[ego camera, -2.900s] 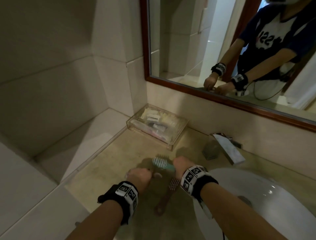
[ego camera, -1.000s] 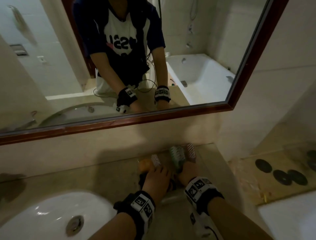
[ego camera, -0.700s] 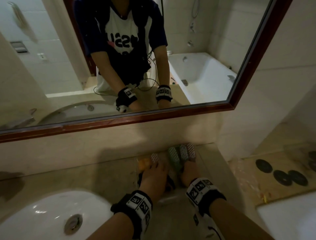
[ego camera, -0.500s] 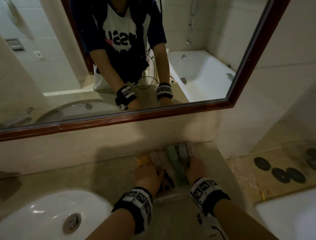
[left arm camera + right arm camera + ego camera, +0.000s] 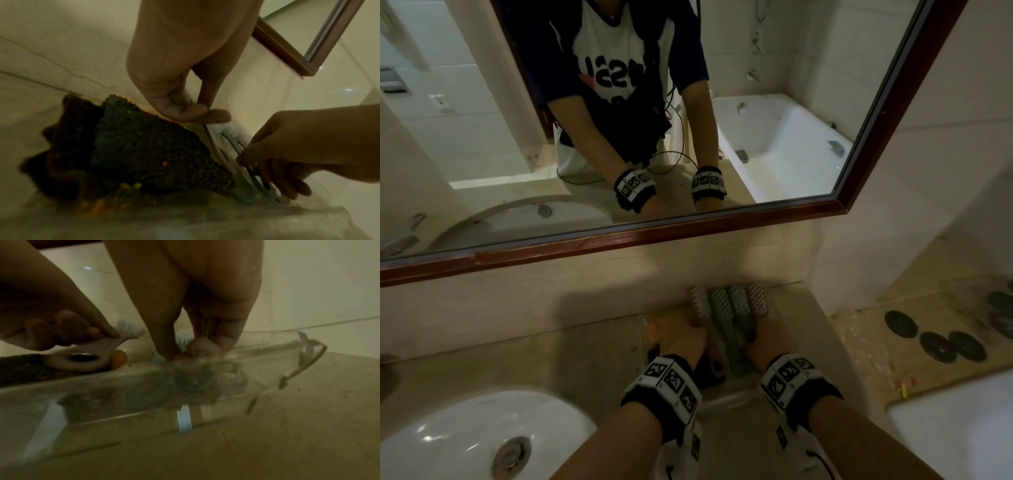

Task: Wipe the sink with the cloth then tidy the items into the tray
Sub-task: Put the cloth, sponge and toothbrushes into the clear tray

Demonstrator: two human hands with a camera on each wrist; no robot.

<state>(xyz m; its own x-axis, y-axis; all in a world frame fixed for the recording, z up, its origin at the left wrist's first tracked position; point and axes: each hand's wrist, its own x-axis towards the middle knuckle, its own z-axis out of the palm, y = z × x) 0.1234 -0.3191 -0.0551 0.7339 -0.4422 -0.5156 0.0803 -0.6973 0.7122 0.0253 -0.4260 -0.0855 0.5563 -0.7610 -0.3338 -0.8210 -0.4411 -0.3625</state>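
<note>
A: Tray contents?

B: Clear tray [image 5: 736, 399] on the counter, to the right of the sink [image 5: 465, 435], its far end near the wall under the mirror [image 5: 619, 240]. Inside: four brushes side by side, heads toward the wall: a pink brush [image 5: 700, 303], two green brushes [image 5: 724, 308], another pinkish one at the tray's right side. At the tray's left side lies a dark cloth [image 5: 144, 154] with something orange [image 5: 118, 359] by it.

A: Hands?

B: Both down in the tray. Left hand [image 5: 681, 337] has fingers curled, pinching the pink brush's handle above the cloth. Right hand [image 5: 763, 337] has fingers curled round a green brush's handle, tips low in the tray.

A: Edges, room?

B: Tray walls are low and see-through; the near wall [image 5: 144, 386] stands between the right wrist and the fingers. Brushes fill the tray's right half edge to edge. Bare counter lies between tray and sink.

A: Anything else around?

B: Right of the tray, past the counter's edge, a lower ledge with dark round discs [image 5: 935, 346]. A white bathtub [image 5: 774, 137] shows in the mirror.
</note>
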